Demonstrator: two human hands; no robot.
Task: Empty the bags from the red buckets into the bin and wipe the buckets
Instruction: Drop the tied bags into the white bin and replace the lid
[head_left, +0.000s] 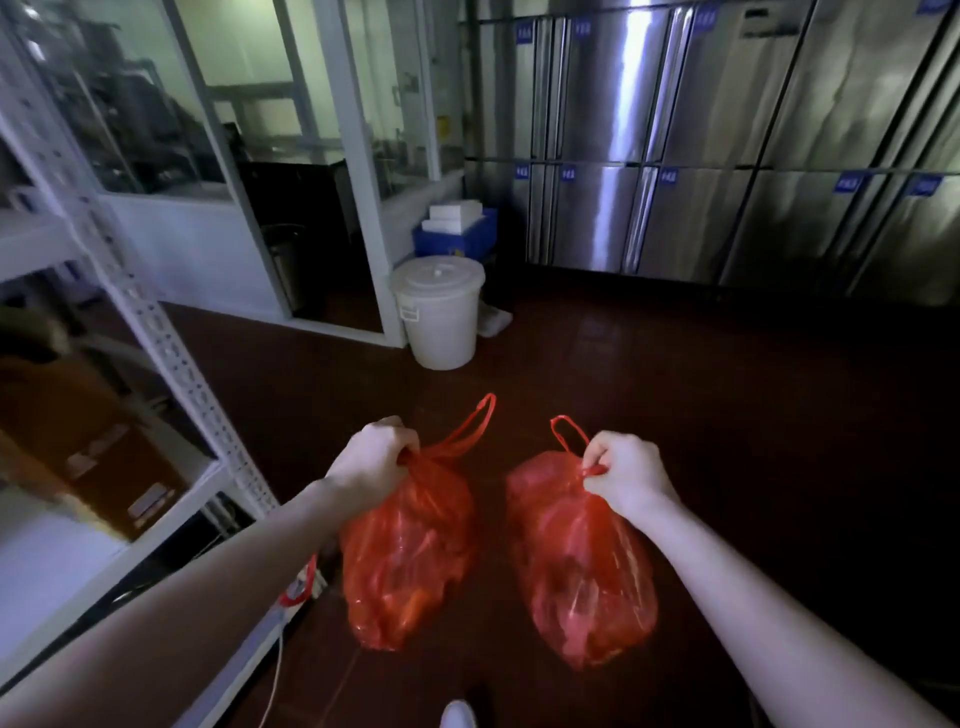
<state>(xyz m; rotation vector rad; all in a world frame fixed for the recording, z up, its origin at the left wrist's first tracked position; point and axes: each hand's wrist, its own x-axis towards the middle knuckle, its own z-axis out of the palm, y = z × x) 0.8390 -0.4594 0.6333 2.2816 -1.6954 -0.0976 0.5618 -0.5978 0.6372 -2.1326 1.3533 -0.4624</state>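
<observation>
Left hand and right hand, fingers curled round the necks, each hold a red bag: left bag, right bag. Both hang long axis vertical, handles up, above the floor.

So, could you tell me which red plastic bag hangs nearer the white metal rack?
The red plastic bag in the left hand: it hangs beside the white metal rack; the right hand holds the other bag farther away.

The left red bag and right red bag hang full, translucent, just apart.
</observation>
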